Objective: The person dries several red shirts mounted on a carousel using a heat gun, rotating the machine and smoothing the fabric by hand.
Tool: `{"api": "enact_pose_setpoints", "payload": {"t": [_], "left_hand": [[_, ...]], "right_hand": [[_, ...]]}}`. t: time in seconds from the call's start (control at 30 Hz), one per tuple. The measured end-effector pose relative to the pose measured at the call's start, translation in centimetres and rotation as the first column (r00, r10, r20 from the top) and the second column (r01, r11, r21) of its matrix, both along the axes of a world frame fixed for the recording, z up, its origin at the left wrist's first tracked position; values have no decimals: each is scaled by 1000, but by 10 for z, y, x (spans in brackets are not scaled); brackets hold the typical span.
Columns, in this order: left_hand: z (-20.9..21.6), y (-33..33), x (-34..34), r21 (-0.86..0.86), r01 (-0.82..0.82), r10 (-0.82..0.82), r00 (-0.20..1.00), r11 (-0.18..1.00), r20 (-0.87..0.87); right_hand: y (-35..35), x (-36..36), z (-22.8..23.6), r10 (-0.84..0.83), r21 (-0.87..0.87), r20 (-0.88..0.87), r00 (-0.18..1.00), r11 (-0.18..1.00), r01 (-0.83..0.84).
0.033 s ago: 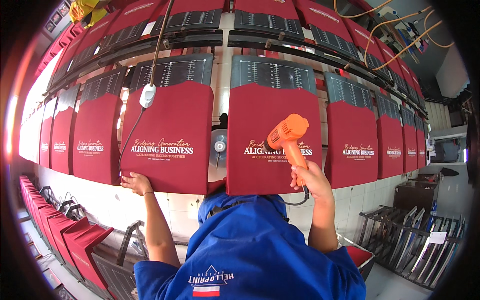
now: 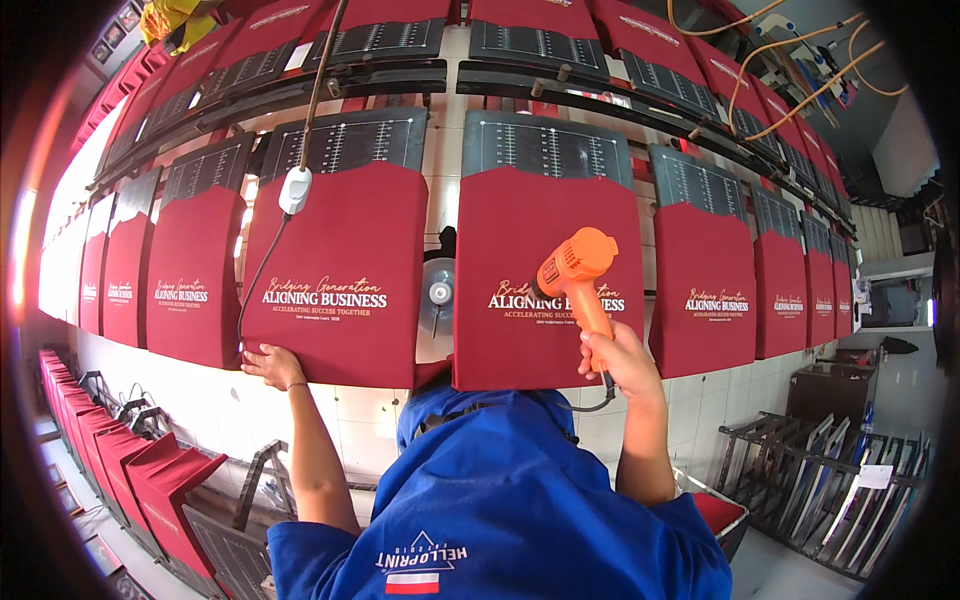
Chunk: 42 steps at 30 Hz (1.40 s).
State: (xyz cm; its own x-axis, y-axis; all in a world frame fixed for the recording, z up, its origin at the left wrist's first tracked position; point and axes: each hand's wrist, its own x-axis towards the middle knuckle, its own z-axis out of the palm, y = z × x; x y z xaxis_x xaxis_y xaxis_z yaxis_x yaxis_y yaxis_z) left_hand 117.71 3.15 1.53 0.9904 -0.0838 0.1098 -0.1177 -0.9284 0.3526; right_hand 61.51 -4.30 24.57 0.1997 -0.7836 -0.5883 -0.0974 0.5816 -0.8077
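Observation:
My right hand (image 2: 622, 362) is wrapped around the handle of an orange heat gun (image 2: 580, 258). Its dark nozzle points left and down over the white and gold print on a dark red shirt (image 2: 540, 225), which is stretched over a black marked board (image 2: 547, 135). A black cord (image 2: 600, 404) runs from the handle's lower end. On the left, my left hand (image 2: 272, 368) rests with fingers apart at the near left corner of another printed red shirt (image 2: 335, 230). Hanging over that shirt is a white plug connector (image 2: 295, 190), its thin cord dropping close to my left fingers.
More red shirts on boards extend left and right, such as one (image 2: 705, 260) beside the heat gun. A black rail (image 2: 375, 80) runs behind them. A round clear-rimmed object (image 2: 438, 325) sits between the two middle boards. Framed screens (image 2: 830, 500) stand in a rack at lower right.

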Motion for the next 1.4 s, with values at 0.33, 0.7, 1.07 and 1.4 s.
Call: {"api": "enact_pose_setpoints", "payload": {"t": [0.33, 0.7, 1.07, 1.4], "left_hand": [[11, -5, -5, -5, -71, 70, 996, 997, -56], [20, -6, -11, -38, -95, 89, 988, 995, -124], [29, -11, -18, -15, -106, 104, 988, 994, -111], [28, -11, -18, -12, -101, 100, 990, 995, -105]], "right_hand": [[2, 10, -2, 66, -2, -5, 998, 998, -66], [-1, 11, 11, 117, 51, -24, 993, 992, -116], [-11, 18, 2, 108, -12, -39, 993, 994, -109], [-12, 25, 7, 164, 25, -8, 986, 986, -164]]}}
